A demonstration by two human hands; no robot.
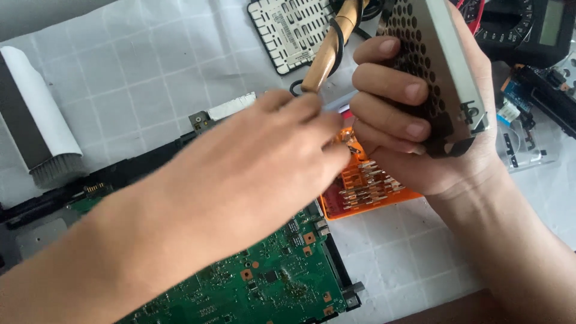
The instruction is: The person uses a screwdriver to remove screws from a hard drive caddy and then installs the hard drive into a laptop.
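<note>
Head view. Two hands (336, 132) of one person meet over a bench (150, 66) covered in white sheeting with a faint grid of squares.

The right hand (414, 120) is closed around one perforated metal drive caddy (432, 60), held tilted at the far right; four fingertips (414, 91) press on its dark, hole-punched face and the thumb side wraps behind.

The left hand (282, 150) crosses from the near left, its fingers drawn together at the tips above the orange tray; whether they pinch anything cannot be told, because motion blur hides the tips.

One orange bit tray (366, 189) lies just beneath both hands. It holds a row of small silver screwdriver bits, too crowded and too covered to count.

One green circuit board (276, 282) sits in a black laptop base at the near centre, partly under the left forearm.

One wooden-handled tool (327, 51) with a black cord leans at the far centre, beside one white rectangular keyboard frame (288, 30), which carries a pale oblong label on its back.

One grey and white brush-like block (36, 126) lies at the far left.

One dark meter (534, 27) with a greenish screen stands at the far right, next to one clear plastic piece (528, 144) and a small blue board.
</note>
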